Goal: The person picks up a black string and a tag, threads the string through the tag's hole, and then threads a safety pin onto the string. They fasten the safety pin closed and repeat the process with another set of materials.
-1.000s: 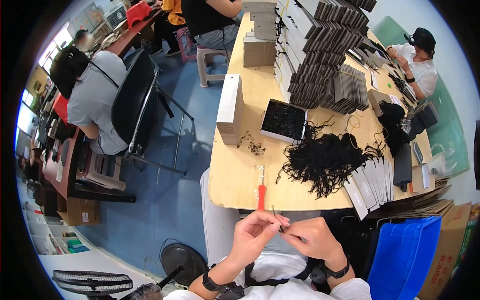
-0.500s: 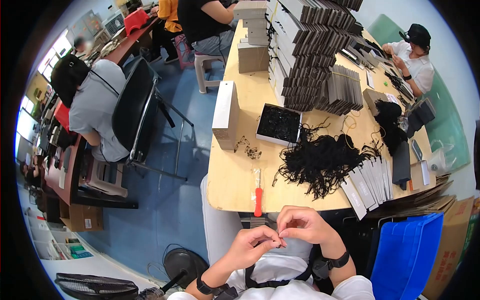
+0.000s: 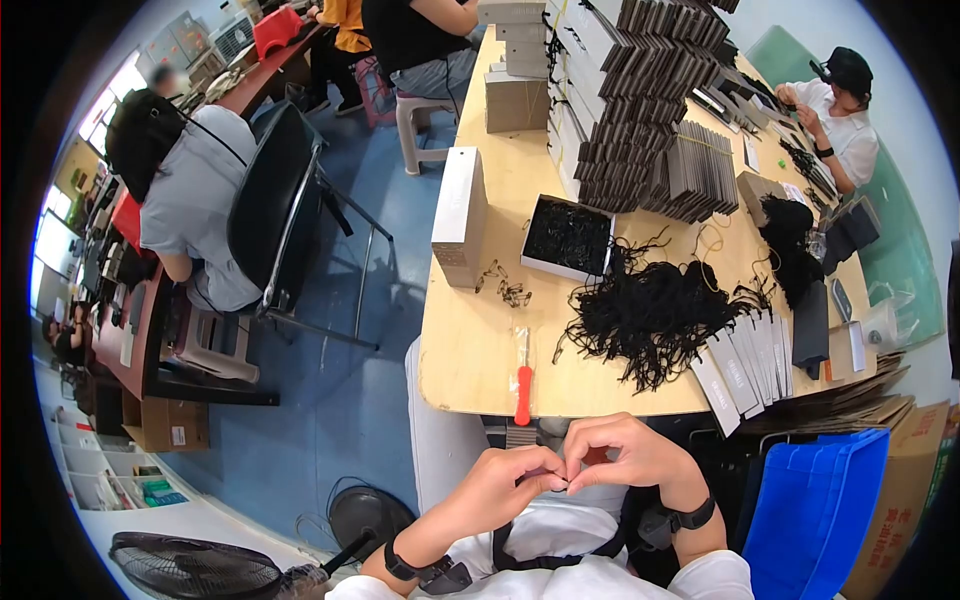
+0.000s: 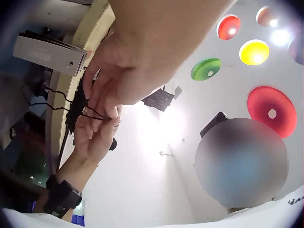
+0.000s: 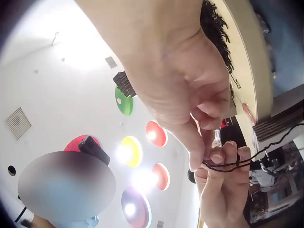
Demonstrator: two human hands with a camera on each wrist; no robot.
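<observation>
A thin black cord (image 4: pixel 57 108) hangs in a loop from the fingertips in the left wrist view; the right wrist view shows the same cord (image 5: pixel 278 142) trailing sideways. My left hand (image 3: pixel 505 487) pinches it between thumb and forefinger. Fingertip to fingertip with it, my right hand (image 3: pixel 625 452) also pinches the cord, its thumb and forefinger forming a ring. Both hands are over my lap, just off the table's front edge. What lies right between the fingertips is too small to make out.
On the table (image 3: pixel 455 375) lie a red-handled tool (image 3: pixel 523 395), a black cord pile (image 3: pixel 650 320), a box of small black parts (image 3: pixel 568 238), loose pins (image 3: pixel 512 294) and fanned white tags (image 3: pixel 725 378). Tall tag stacks (image 3: pixel 625 140) stand behind. A blue crate (image 3: pixel 815 510) is at right.
Since a second ago the right hand has turned and its thumb and forefinger have rounded into a ring. The fingertips remain together, and the head view has shifted slightly.
</observation>
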